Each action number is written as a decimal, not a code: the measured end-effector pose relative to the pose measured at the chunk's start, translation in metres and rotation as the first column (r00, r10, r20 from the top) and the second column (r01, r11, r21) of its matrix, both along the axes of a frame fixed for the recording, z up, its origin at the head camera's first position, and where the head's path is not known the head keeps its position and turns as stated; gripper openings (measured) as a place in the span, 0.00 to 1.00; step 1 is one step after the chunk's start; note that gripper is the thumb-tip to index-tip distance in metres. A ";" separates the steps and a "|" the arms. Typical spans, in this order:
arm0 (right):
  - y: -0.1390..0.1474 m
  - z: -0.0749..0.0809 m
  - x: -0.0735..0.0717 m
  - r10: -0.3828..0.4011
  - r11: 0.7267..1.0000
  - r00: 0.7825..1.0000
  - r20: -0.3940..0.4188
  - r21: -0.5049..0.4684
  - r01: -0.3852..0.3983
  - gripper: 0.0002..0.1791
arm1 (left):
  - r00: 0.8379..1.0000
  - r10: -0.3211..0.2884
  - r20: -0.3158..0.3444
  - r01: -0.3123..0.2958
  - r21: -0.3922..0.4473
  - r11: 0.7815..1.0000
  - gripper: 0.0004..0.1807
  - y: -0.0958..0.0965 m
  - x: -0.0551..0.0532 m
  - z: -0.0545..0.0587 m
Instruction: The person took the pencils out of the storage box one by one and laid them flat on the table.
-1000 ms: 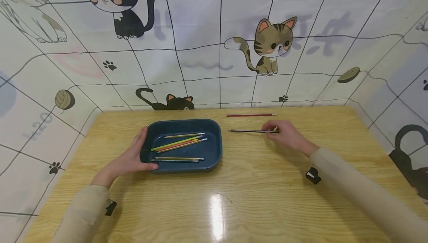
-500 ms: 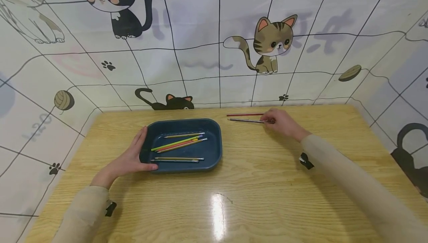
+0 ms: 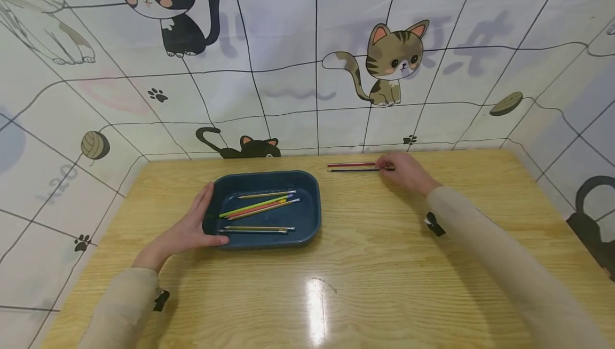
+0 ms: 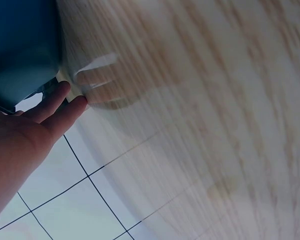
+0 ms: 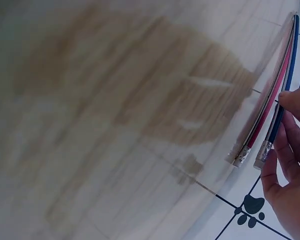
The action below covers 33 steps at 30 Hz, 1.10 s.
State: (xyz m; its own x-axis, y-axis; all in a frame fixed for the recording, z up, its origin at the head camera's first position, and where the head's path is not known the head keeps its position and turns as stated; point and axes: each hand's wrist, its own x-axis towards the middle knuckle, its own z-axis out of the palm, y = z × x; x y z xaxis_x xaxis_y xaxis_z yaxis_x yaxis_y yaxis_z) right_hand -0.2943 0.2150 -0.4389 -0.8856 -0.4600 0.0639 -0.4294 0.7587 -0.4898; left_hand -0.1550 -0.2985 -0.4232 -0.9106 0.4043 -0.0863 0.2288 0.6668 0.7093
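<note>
My left hand point(image 3: 189, 229) rests at the left end of a dark blue tray point(image 3: 315, 194). Its thumb lies along the front rim, and its straight fingers run along the outer left wall. Several pencils point(image 3: 254, 208) lie inside, yellow, green, orange and dark ones. At the back of the table my right hand point(image 3: 408, 172) pinches a dark blue pencil point(image 5: 290, 60) near its eraser end between thumb and fingers. Close alongside lies a red pencil point(image 3: 348, 165), whose eraser end is hidden behind the hand in the head view but shows in the right wrist view.
The wooden table point(image 3: 375, 274) meets a wall sheet point(image 3: 288, 87) printed with cats and grid lines just behind the pencils. More of this sheet stands at both sides. A small black piece point(image 3: 434, 223) shows by the right sleeve.
My right hand has moved back toward the wall with the dark pencil, from well in front of the red pencil to right beside it. The left hand and tray have stayed put.
</note>
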 end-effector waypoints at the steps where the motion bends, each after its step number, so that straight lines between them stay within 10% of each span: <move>1: -0.001 0.000 -0.001 -0.008 1.000 1.000 0.008 -0.002 0.008 0.09 | 1.000 0.000 -0.001 0.000 -0.001 1.000 0.71 0.000 0.000 0.000; 33: -0.003 0.001 -0.010 -0.025 0.994 0.996 -0.082 0.108 0.034 0.07 | 1.000 0.000 -0.016 0.000 -0.010 1.000 0.71 0.000 0.000 -0.001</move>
